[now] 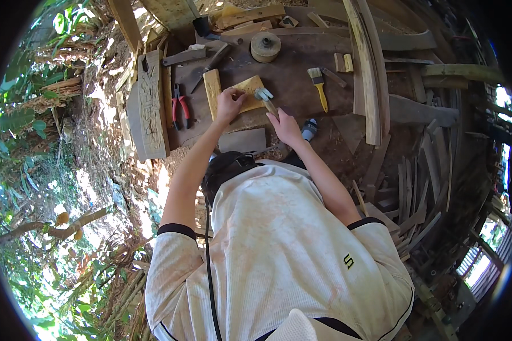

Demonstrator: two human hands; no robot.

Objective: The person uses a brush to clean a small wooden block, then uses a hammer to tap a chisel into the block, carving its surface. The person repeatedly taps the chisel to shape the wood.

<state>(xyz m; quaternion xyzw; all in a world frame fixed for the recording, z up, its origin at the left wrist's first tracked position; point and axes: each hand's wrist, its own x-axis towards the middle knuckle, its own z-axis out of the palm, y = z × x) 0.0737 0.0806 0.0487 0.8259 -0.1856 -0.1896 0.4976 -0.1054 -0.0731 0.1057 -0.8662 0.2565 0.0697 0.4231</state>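
Observation:
My right hand [285,126] is closed round the wooden handle of a small hammer [262,95]. The hammer's pale metal head is over the right part of a light wooden board [249,85]. At the board's left part is my left hand [231,104], its fingertips drawn together; what they pinch, if anything, is too small to make out. A second light wooden piece [212,87] stands upright in the picture just left of that hand, its lower part partly hidden by the hand and wrist.
Red-handled pliers [180,108] lie on the left of the brown work surface [293,54]. A yellow-handled paintbrush [318,90] rests to the right. Behind stands a round lidded container [265,46]. Long planks [370,74] cross the right side, with stacked wood scraps [424,176] beyond.

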